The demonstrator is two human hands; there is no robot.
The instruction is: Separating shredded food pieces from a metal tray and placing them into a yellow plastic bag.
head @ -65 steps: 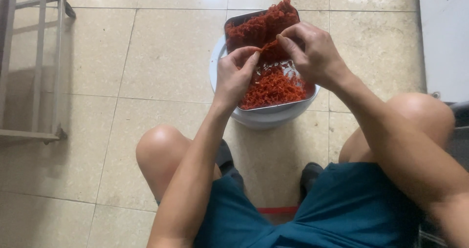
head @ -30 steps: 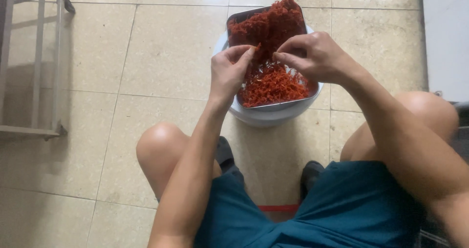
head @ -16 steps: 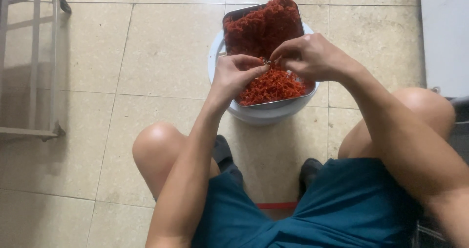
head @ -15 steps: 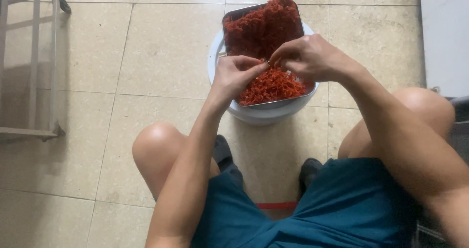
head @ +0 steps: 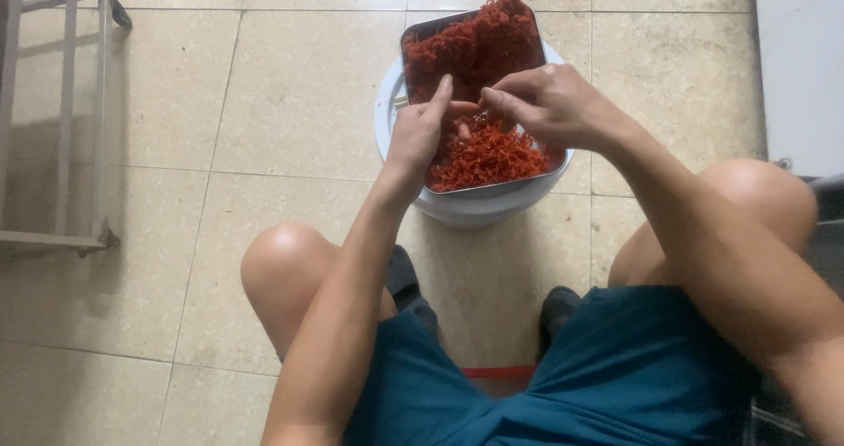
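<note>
Both arms are reaching forward between bent knees; the left hand [head: 422, 134] and right hand [head: 549, 103] are meeting, fingertips pinching together.

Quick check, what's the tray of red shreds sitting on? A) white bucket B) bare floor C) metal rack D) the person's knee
A: the tray of red shreds rests across the round rim of the white bucket, which stands on the tiled floor, with both hands over it.

Left hand [head: 420, 134] & right hand [head: 549, 103] meet fingertip to fingertip over metal tray [head: 492, 187] of red shreds [head: 479, 55], tray resting on white bucket [head: 457, 209], tiled floor [head: 264, 103].
</note>
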